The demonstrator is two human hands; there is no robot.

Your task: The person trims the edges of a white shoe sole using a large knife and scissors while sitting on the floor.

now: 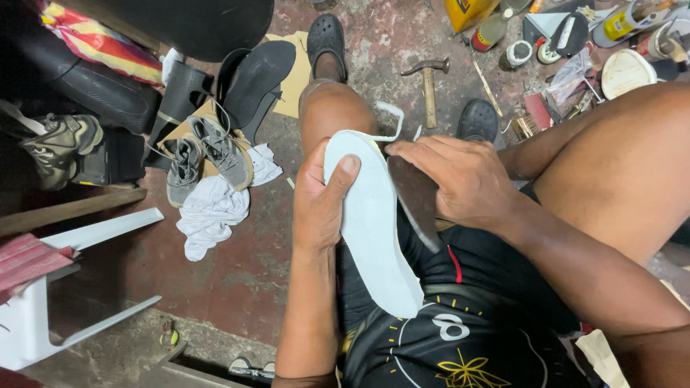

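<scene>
Worn red concrete floor (237,280), littered with shoes and tools; left hand (320,205) grasps white insole (374,237), right hand (460,179) clenches knife blade (417,197).

Light is fairly bright and even over the middle, falling from above and slightly ahead of the hands. The white insole (370,223) between the left hand (320,205) and right hand (460,179) is the brightest surface, close to washed out, without hard glare. Soft shadows sit under both forearms. Far left of the hands the corner sinks into dark. Focus stays sharp at the hands; the edges bend outward from wide-angle distortion.
</scene>
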